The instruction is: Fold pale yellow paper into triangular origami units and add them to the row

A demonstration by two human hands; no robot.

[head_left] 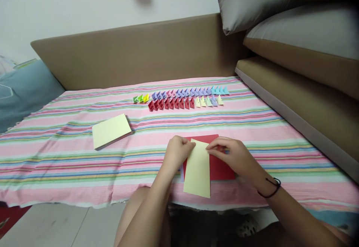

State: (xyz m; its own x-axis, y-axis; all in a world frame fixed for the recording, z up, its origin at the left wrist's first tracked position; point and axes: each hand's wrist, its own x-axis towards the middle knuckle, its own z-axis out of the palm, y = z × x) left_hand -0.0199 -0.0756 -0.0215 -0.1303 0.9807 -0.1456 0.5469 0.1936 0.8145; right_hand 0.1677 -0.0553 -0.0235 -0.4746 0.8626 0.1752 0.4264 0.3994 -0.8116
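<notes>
Between my hands is a pale yellow sheet of paper (pixel 198 170), a tall rectangle tilted slightly. My left hand (pixel 178 150) pinches its upper left corner between thumb and fingers. At the upper right corner, my right hand (pixel 230 151) has its thumb and fingertips closed on the edge. Beneath the yellow sheet lies red paper (pixel 223 168), with a lilac edge showing at its left. Whether the red is one sheet or several, I cannot tell. The yellow sheet covers part of it.
Two rows of small folded paper boats (pixel 181 103) in several colours stand farther back. A stack of pale yellow paper (pixel 110 130) lies left on the striped cloth (pixel 148 146). A brown backrest (pixel 140 56) rises behind; cushions (pixel 303 41) are piled at right.
</notes>
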